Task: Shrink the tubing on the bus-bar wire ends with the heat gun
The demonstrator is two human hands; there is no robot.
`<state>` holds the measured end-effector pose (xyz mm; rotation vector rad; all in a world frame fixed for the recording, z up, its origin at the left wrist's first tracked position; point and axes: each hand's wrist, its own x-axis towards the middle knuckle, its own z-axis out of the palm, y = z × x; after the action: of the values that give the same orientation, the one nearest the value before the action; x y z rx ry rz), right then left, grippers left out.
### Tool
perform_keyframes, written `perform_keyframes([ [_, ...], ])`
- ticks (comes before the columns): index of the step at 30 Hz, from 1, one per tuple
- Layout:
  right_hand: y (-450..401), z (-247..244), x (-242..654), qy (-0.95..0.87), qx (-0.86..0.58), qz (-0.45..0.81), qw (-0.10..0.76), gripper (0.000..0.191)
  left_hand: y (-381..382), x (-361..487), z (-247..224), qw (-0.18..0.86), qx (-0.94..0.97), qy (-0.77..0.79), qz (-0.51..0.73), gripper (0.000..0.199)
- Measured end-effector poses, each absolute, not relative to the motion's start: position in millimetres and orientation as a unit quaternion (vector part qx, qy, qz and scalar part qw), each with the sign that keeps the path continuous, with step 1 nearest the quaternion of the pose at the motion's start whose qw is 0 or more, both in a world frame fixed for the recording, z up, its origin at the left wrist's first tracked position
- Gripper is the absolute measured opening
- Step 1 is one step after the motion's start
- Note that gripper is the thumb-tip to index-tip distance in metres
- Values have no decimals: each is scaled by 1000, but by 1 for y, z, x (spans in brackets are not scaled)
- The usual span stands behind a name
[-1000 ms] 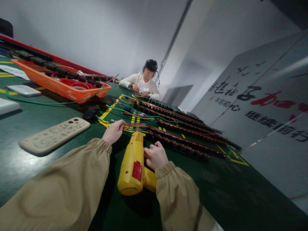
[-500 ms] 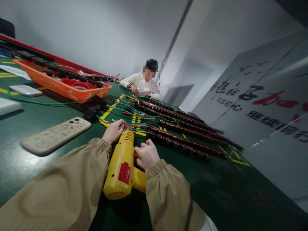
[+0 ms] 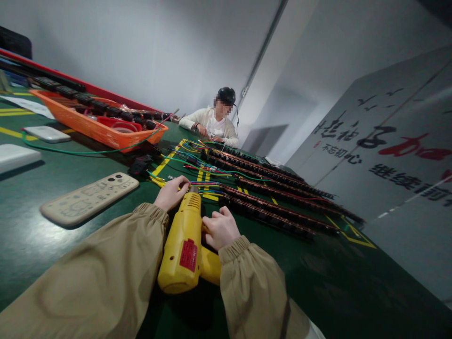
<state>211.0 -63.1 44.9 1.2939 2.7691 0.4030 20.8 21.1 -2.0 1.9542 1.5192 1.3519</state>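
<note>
A yellow heat gun (image 3: 181, 245) with a red label lies in front of me, its nozzle pointing away toward coloured wires (image 3: 208, 183). My left hand (image 3: 172, 194) is beside the nozzle with its fingers pinched at the wire ends; what is between the fingertips is too small to make out. My right hand (image 3: 221, 228) is at the right side of the heat gun, fingers curled at its handle, which is partly hidden by the hand and sleeve. Long dark strips with copper-coloured edges (image 3: 264, 212) stretch away to the right from the wires.
An orange basket (image 3: 102, 134) holds black parts and a red roll. A patterned phone case (image 3: 88, 200), a white device (image 3: 47, 133) and a black block (image 3: 139, 165) lie on the green table (image 3: 339, 287). Across it sits a person (image 3: 215, 125) in a light jacket.
The whole view has shifted slightly, so objects appear a little farther right. Both hands keep nearly the same places around the heat gun. The person opposite has moved a hand slightly.
</note>
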Motion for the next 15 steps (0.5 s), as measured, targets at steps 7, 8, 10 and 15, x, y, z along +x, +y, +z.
perform_keyframes([
  [7,-67,42,224,894,427,138,1,8,24,22,-7,148,691,534,464,21],
  [8,-67,42,228,891,432,139,-2,7,24,22,-8,149,691,532,466,21],
  [10,-67,40,239,886,443,139,-1,7,25,22,-9,155,691,529,467,21],
  [15,-66,34,266,869,470,151,-4,10,24,21,-7,167,689,526,470,24],
])
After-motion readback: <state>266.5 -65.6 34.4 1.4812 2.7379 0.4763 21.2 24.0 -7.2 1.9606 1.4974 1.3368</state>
